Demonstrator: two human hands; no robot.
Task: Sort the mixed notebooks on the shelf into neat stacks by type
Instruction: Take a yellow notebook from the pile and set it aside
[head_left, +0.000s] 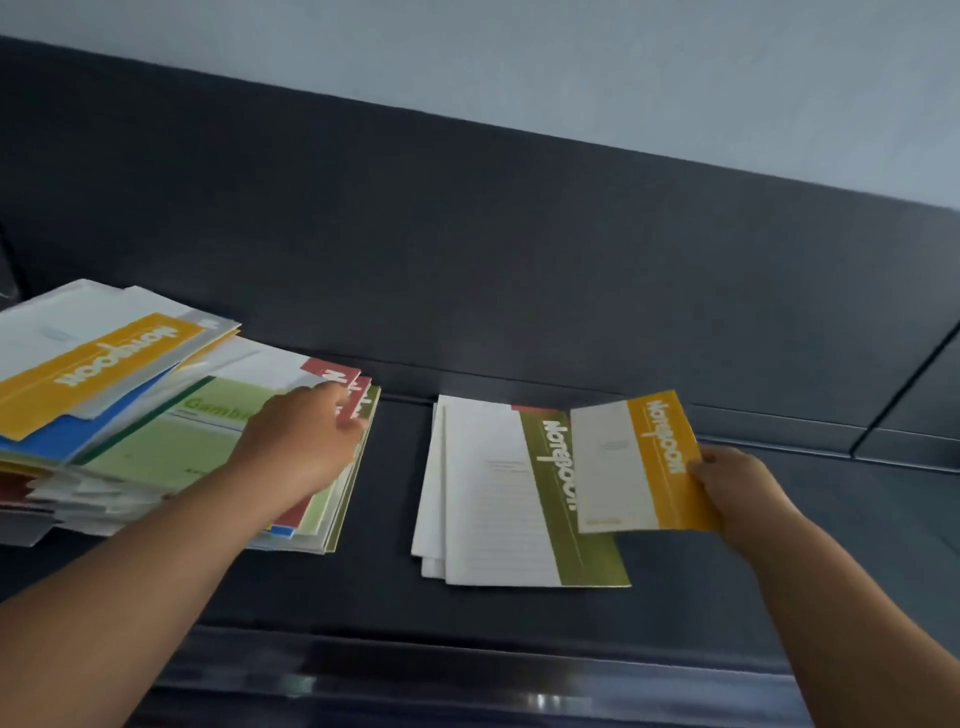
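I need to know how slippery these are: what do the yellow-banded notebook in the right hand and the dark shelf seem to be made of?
Yellow-banded notebook: thin card or paper cover, matte-looking; thin edge, no glare. Shelf: dark, smooth, perhaps painted metal or laminate; its front lip shows bright reflections.

— What are you reading?
— I'm reading white brush lettering, roughly "Mongpoon", on the yellow-banded white notebook (644, 467) that my right hand (727, 488) is holding. The middle letters are unclear.
— Anywhere else?
— It's showing on the olive-banded white notebook (571, 499) too, and upside down on the topmost yellow-striped notebook (104, 364). The pale green notebook (208, 410) is showing "Gambi", with my left hand (296, 441) covering the rest.
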